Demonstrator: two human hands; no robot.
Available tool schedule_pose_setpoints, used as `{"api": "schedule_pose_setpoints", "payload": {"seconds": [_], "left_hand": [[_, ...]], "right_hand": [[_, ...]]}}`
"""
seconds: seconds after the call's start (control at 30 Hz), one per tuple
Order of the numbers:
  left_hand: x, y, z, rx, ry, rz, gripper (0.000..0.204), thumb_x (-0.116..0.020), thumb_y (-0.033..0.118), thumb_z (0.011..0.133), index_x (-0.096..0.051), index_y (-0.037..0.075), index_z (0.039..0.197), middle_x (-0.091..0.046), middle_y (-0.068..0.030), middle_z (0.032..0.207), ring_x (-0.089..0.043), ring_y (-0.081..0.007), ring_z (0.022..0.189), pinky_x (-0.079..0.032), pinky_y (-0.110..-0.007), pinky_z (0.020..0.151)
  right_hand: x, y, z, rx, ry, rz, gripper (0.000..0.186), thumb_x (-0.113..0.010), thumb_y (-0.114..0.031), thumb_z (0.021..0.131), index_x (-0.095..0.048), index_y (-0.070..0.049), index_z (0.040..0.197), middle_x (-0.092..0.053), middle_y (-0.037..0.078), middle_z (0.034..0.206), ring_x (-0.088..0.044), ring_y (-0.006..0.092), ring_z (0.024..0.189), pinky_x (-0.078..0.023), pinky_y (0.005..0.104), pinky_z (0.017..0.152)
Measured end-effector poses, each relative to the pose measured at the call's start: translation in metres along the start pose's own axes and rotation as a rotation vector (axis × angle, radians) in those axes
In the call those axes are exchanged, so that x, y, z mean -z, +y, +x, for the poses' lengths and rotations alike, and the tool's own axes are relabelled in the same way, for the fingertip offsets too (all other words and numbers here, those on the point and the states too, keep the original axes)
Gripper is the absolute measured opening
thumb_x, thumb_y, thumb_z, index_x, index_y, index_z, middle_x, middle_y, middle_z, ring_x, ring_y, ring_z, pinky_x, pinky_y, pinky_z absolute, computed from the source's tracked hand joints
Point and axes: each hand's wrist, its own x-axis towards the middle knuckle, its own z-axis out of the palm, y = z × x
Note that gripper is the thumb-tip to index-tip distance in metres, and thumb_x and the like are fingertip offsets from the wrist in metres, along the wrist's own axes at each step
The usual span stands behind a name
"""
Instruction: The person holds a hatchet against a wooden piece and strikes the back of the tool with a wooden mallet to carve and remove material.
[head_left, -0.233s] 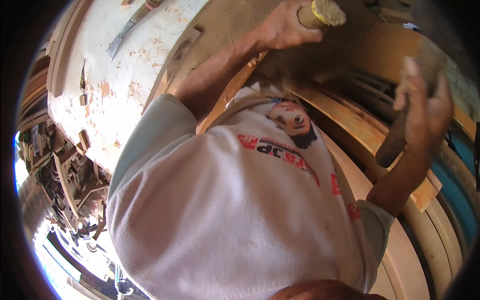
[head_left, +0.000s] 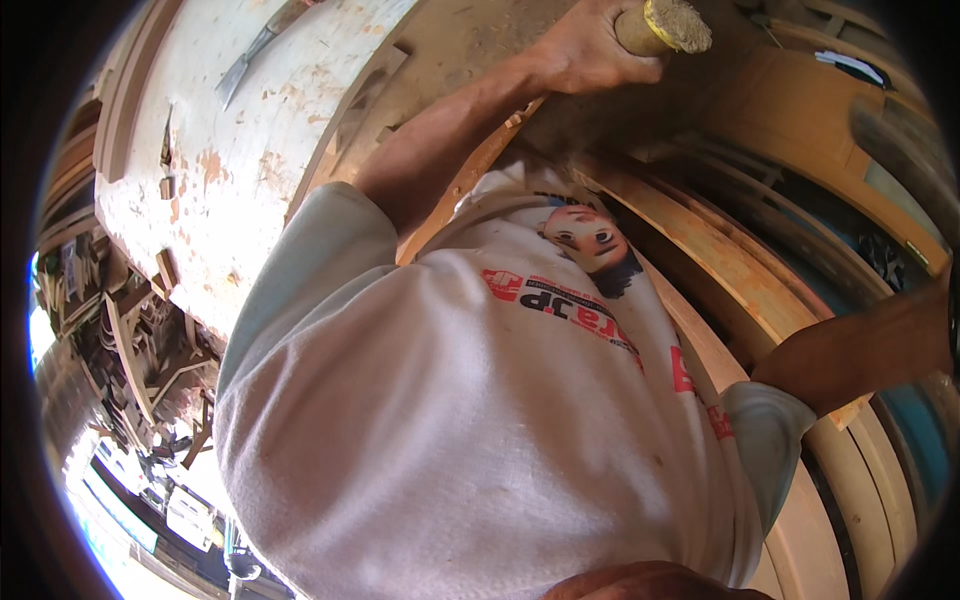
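My left hand (head_left: 590, 50), at the top of the view, is closed around the thick wooden handle of a chisel (head_left: 645, 32). A yellow ring circles the handle below its frayed, flattened end (head_left: 682, 26). The blade is hidden. On the right my forearm (head_left: 860, 345) reaches out to the picture's edge, and the right hand itself is out of sight. A blurred dark shape (head_left: 900, 150), perhaps a mallet head, shows above that forearm.
A worn whitish board (head_left: 240, 150) lies at upper left, with another flat-bladed chisel (head_left: 250, 62) on it. Long timber pieces (head_left: 720, 250) run along the right. Heaped wood offcuts (head_left: 125, 330) lie at far left. A curved orange-brown panel (head_left: 800, 110) stands at upper right.
My right hand, which held a dark-handled striking tool at the right, has swung outward past the picture's right edge. The left hand keeps its grip and has shifted slightly right in the picture.
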Motion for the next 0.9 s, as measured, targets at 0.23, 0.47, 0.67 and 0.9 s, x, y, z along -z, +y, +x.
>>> {"api": "schedule_pose_setpoints", "payload": {"seconds": [0.23, 0.47, 0.67, 0.9], "left_hand": [[0.011, -0.011, -0.011, -0.161, 0.090, 0.247, 0.035, -0.081, 0.016, 0.074, -0.073, 0.007, 0.107, -0.072, -0.0014, 0.091, -0.065, -0.0113, 0.083, -0.055, -0.030, 0.080], [0.006, -0.007, -0.005, -0.094, -0.049, 0.107, 0.029, -0.072, 0.009, 0.075, -0.067, 0.007, 0.103, -0.065, 0.0019, 0.090, -0.057, -0.0102, 0.083, -0.049, -0.031, 0.075], [0.005, 0.005, -0.004, -0.108, 0.037, 0.186, 0.032, -0.073, 0.009, 0.074, -0.067, 0.007, 0.105, -0.065, 0.0015, 0.092, -0.059, -0.0112, 0.085, -0.050, -0.030, 0.077], [0.008, -0.004, -0.006, -0.096, -0.043, 0.129, 0.033, -0.074, 0.011, 0.073, -0.066, 0.007, 0.105, -0.064, 0.0018, 0.093, -0.059, -0.0124, 0.086, -0.049, -0.031, 0.079]], "right_hand": [[-0.040, -0.087, -0.013, -0.629, -0.356, 0.590, 0.031, -0.067, -0.026, 0.100, -0.062, 0.001, 0.117, -0.061, 0.004, 0.075, -0.055, 0.0098, 0.062, -0.046, 0.0277, 0.063], [-0.001, -0.044, 0.014, -0.332, 0.073, 0.363, 0.030, -0.065, -0.031, 0.102, -0.060, -0.001, 0.106, -0.058, 0.004, 0.073, -0.055, 0.0115, 0.057, -0.046, 0.0279, 0.052], [-0.049, -0.097, -0.019, -0.547, -0.590, 0.453, 0.027, -0.066, -0.024, 0.101, -0.060, -0.001, 0.115, -0.053, 0.001, 0.069, -0.050, 0.0093, 0.053, -0.042, 0.0284, 0.050], [0.008, -0.020, 0.005, -0.834, -0.003, 1.112, 0.027, -0.069, -0.019, 0.100, -0.061, 0.000, 0.117, -0.057, 0.001, 0.071, -0.051, 0.0094, 0.055, -0.046, 0.0263, 0.057]]}}
